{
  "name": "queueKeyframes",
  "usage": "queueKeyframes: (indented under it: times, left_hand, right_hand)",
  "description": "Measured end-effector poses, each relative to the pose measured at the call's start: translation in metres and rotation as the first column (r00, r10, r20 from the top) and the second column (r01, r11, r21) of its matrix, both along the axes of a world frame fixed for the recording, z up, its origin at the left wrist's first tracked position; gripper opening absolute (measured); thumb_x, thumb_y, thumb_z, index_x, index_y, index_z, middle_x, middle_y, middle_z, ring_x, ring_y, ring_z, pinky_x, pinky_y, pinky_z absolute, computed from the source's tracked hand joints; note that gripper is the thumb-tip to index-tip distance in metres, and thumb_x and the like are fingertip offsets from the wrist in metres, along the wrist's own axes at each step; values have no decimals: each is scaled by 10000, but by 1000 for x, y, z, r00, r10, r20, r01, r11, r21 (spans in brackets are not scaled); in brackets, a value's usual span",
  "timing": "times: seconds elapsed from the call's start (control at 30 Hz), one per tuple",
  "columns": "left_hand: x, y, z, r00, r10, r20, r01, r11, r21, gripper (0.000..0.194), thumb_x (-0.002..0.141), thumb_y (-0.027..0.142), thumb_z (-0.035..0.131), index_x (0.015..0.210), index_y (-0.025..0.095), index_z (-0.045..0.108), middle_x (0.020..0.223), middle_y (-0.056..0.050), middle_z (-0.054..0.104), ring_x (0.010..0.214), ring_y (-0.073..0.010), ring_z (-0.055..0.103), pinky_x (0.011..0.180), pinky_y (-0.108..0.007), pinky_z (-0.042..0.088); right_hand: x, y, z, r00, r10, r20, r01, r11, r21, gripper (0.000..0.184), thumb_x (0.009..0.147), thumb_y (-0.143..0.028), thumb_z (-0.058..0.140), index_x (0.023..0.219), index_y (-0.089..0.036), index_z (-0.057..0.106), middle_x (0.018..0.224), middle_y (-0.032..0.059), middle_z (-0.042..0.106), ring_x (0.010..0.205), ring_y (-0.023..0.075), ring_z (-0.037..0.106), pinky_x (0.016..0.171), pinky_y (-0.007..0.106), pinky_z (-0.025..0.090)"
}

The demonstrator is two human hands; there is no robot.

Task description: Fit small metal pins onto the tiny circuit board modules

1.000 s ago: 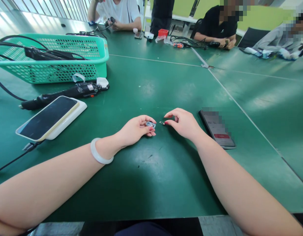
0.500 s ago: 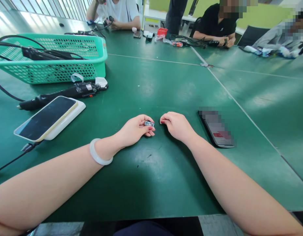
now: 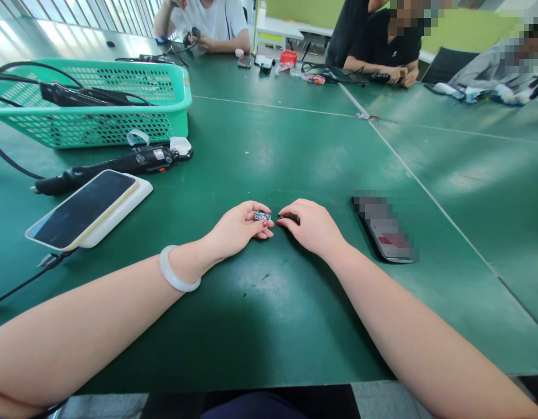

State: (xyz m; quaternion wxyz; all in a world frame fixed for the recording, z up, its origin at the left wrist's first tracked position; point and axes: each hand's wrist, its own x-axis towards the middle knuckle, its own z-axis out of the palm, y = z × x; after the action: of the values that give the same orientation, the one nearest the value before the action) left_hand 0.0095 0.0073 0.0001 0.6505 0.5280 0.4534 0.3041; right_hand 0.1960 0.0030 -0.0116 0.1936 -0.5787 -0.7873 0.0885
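Note:
Between the thumb and fingers of my left hand [image 3: 240, 226] is a small bluish-grey part, rather like a little circuit board [image 3: 262, 216]; its exact kind is too small to make out. A pale bangle [image 3: 175, 270] circles the left wrist. Just to the right, my right hand [image 3: 312, 224] is bent into a pinch, its thumb and index fingertips close to the left fingers. Something tiny and dark seems to sit at those right fingertips, but I cannot tell what it is. Both hands rest low over the green tabletop [image 3: 269, 326].
To the left lie a phone on a white block [image 3: 88, 209], a black electric screwdriver [image 3: 116, 166] and a green basket [image 3: 181, 87] with cabled tools. Another phone [image 3: 384, 230] lies right of my hand. People sit across the table near a red box [image 3: 288, 56].
My right hand has shifted slightly left, and its thumb and index finger show a wider gap behind the tips. The left hand has barely moved. A standing person at the back moved right.

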Motion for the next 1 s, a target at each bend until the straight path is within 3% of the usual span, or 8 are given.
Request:
queueKeyframes:
  times: [0.1,0.23,0.33,0.5,0.67,0.8,0.87,1.0]
  left_hand:
    - [0,0,-1,1000,-5,8,5,1000,2,172,861,82,532,1028,125,532,836,-33,671,685,-85,656,696,-247,526]
    - [0,0,-1,1000,0,16,0,1000,-10,174,857,83,543,1026,123,535,839,-37,677,675,-83,656,690,-245,525]
    - [0,0,0,1000,14,8,-14,1000,-21,171,856,74,544,1020,121,536,853,-41,682,669,-79,655,692,-243,526]
    - [0,0,2,1000,11,6,-11,999,-34,168,856,89,557,1020,120,542,866,-51,690,672,-82,657,694,-245,523]
    - [0,0,1,1000,2,-1,-2,1000,-28,182,862,86,545,1041,116,555,800,-33,679,666,-88,655,701,-257,521]
    - [0,0,2,1000,-5,0,5,1000,-17,197,861,79,543,1054,109,562,787,-28,672,661,-88,655,684,-247,515]
    - [0,0,2,1000,-1,-6,1,1000,-16,204,861,76,542,1062,107,560,788,-29,672,661,-86,654,681,-243,513]
    - [0,0,2,1000,0,-13,0,1000,-14,197,864,88,546,1059,111,558,802,-33,677,666,-83,658,677,-233,514]
  right_hand:
    - [-4,1,-3,999,39,-23,-39,999,-13,148,851,-161,572,866,-196,716,914,53,701,883,189,613,812,325,481]
    - [0,5,-6,995,85,-46,-85,996,0,310,828,-24,473,890,-199,722,976,33,720,925,182,619,871,328,476]
    - [5,5,-5,997,66,-30,-66,998,-1,382,822,-9,444,972,-228,719,1017,12,730,934,189,621,867,347,478]
    - [7,4,-4,998,-20,-58,20,1000,-3,242,862,-142,517,976,-220,716,974,38,729,945,201,629,864,351,482]
    - [7,5,-4,999,20,-34,-20,1000,-17,275,846,-85,499,930,-229,719,949,38,704,920,185,617,846,334,478]
    - [7,4,-1,1000,-7,21,7,1000,-19,101,836,-209,603,797,-221,696,843,33,667,833,184,597,736,318,456]
    - [7,3,2,998,-24,58,26,999,-32,112,831,-277,634,748,-214,676,800,31,645,795,181,585,686,308,434]
    - [8,1,5,999,-3,53,7,997,-71,70,838,-247,626,811,-214,681,855,33,668,821,182,597,716,312,442]
